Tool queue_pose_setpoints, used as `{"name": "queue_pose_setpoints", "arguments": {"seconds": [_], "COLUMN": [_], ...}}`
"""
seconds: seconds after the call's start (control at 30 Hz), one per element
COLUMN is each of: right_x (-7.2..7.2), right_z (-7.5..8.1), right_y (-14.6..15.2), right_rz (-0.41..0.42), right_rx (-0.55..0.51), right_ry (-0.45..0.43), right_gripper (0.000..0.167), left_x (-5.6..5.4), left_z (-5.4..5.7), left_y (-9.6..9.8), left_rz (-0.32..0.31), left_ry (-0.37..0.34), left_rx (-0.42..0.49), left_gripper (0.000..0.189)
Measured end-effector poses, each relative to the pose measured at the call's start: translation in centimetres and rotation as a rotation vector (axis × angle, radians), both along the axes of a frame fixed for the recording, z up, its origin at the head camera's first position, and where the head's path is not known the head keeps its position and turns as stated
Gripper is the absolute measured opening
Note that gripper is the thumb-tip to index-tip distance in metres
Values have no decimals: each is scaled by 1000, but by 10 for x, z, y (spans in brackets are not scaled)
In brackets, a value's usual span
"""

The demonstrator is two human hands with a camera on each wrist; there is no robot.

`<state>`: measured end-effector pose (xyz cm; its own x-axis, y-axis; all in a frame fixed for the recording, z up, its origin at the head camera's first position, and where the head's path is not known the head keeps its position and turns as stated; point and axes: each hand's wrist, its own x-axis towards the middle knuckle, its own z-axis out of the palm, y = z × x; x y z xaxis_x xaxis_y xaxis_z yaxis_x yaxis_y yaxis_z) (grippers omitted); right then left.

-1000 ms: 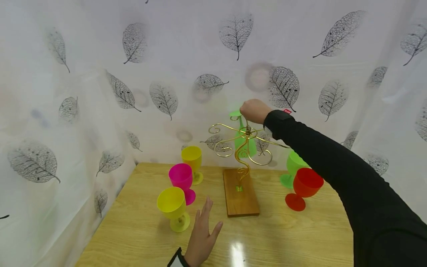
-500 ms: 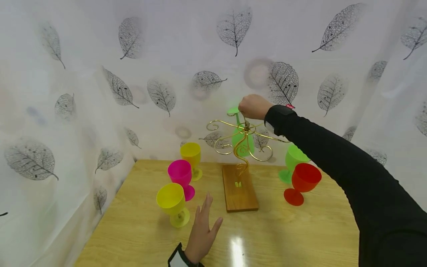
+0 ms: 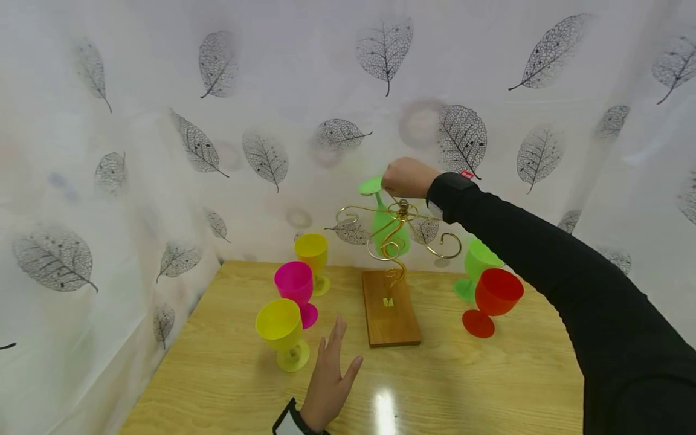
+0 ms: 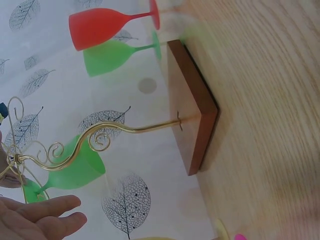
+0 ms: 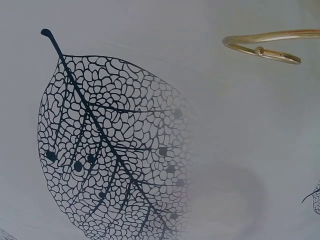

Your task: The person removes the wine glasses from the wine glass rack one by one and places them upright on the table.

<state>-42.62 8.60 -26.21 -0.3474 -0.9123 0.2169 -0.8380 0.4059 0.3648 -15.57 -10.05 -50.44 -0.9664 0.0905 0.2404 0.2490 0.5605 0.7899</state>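
A gold wire glass rack with a curled stem rises from a wooden base (image 3: 394, 326) at the back of the table. One green plastic goblet (image 4: 80, 172) hangs upside down by its foot from a rack arm. My right hand (image 3: 409, 177), fingers curled, grips a wire arm at the rack's top, close beside that goblet's foot; its fingertips are largely hidden in the head view. Low over the table front, my left hand (image 3: 328, 386) is spread with straight fingers and holds nothing. It is nearest the front yellow goblet (image 3: 279, 326). The right wrist view shows only a gold hook (image 5: 262, 42) and curtain.
Left of the rack stand a magenta goblet (image 3: 294, 283) and a second yellow goblet (image 3: 312, 251). At the right are a red goblet (image 3: 497, 293) and a green one (image 3: 480, 260), under my right sleeve. A leaf-patterned curtain (image 3: 304, 72) hangs behind the table.
The rack's top has turned: its front hooks have swung right, while the hanging green goblet and my right hand have shifted left. My left hand has stayed in place.
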Motion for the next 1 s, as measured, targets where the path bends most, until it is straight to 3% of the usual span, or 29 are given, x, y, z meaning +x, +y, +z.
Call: {"name": "queue_pose_setpoints", "arguments": {"seconds": [0.17, 0.4, 0.6, 1.0], "right_x": [2, 4, 10, 35], "right_z": [-2, -2, -3, -18], "right_y": [-4, -10, -18, -30], "right_rz": [39, 94, 88, 17], "right_rx": [8, 45, 46, 12], "right_ry": [13, -42, -89, 66], "right_gripper": [23, 17, 24, 28], "left_x": [0, 0, 0, 0], "left_z": [-2, -5, -6, -10], "left_y": [-2, -4, -4, -5], "left_rz": [-1, -7, -16, -33], "left_ry": [11, 8, -5, -13], "left_rx": [-9, -13, -1, 1], "left_gripper": [76, 75, 75, 75]}}
